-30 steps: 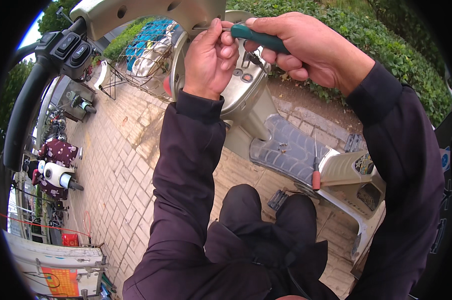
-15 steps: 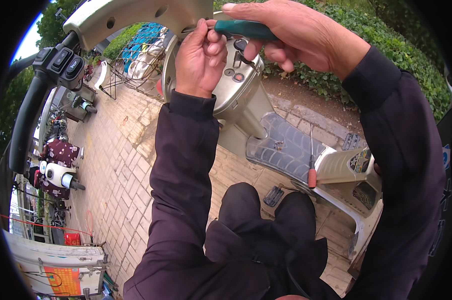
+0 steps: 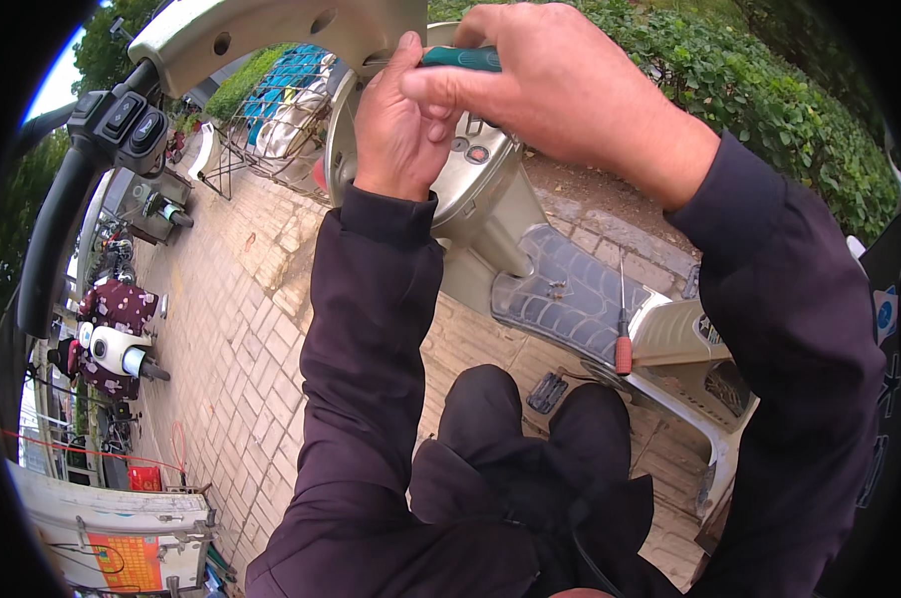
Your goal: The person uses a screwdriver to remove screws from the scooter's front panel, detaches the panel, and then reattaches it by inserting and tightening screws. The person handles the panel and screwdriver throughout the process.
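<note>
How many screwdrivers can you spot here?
2: a green-handled screwdriver in the person's right hand, and a red-handled screwdriver lying across the scooter's footboard. Others may be hidden.

Outdoor paved area: brick paving (image 3: 236,369), leafy hedge (image 3: 759,115), parked scooters (image 3: 114,347)

Covered by the right hand (image 3: 570,95) along part of the green screwdriver handle (image 3: 460,58); screened too by the left hand (image 3: 400,140) over part of the scooter's dash panel (image 3: 485,181). Cropped by the upper edge across the beige handlebar cover (image 3: 286,32). Too small to name in the bits (image 3: 557,288) scattered on the ridged footboard (image 3: 575,317).
</note>
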The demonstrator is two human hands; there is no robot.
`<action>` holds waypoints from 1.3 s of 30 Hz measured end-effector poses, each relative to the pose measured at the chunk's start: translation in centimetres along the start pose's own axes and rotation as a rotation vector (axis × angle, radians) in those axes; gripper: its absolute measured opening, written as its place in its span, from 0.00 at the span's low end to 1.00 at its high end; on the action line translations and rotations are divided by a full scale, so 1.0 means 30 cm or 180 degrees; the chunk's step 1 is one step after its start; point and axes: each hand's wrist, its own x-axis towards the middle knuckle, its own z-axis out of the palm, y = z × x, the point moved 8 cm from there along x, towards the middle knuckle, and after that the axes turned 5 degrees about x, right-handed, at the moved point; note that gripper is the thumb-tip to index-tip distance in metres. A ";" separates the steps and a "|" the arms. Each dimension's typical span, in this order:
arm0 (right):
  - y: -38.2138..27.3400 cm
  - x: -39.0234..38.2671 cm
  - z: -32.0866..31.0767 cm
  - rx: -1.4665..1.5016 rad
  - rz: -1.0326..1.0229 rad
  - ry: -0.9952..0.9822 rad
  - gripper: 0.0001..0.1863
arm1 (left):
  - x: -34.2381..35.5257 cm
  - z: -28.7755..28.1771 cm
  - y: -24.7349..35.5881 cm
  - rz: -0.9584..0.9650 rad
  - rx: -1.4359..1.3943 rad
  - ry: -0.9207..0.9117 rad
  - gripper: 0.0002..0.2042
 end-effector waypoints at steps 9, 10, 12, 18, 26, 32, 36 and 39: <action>-0.003 -0.027 0.046 -0.1308 -0.0944 0.0480 0.18 | -0.011 0.008 -0.020 -0.0241 0.0119 -0.0147 0.20; -0.022 -0.041 0.062 -0.1657 -0.1121 0.0452 0.11 | -0.013 0.010 -0.022 -0.0336 0.0063 -0.0216 0.20; -0.047 -0.040 0.048 -0.1541 -0.1171 0.0507 0.14 | -0.011 0.024 -0.020 -0.0453 -0.0064 -0.0416 0.20; 0.106 -0.007 -0.029 0.1249 0.1445 -0.0971 0.32 | 0.002 0.041 -0.008 -0.0113 0.0118 -0.0370 0.18; 0.133 -0.036 0.011 0.2124 0.2400 -0.1335 0.31 | 0.006 0.037 -0.006 0.0035 0.0165 -0.0481 0.19; 0.106 -0.039 0.032 0.2376 0.1865 -0.1097 0.22 | 0.002 0.027 -0.018 -0.0073 -0.0024 -0.0275 0.20; -0.049 -0.043 -0.062 -0.0738 -0.1165 0.0629 0.09 | -0.025 0.045 0.003 -0.0088 0.0173 -0.0175 0.22; -0.082 -0.077 -0.033 -0.1611 -0.1697 0.0582 0.06 | -0.033 0.081 -0.003 -0.0277 0.0083 -0.0304 0.19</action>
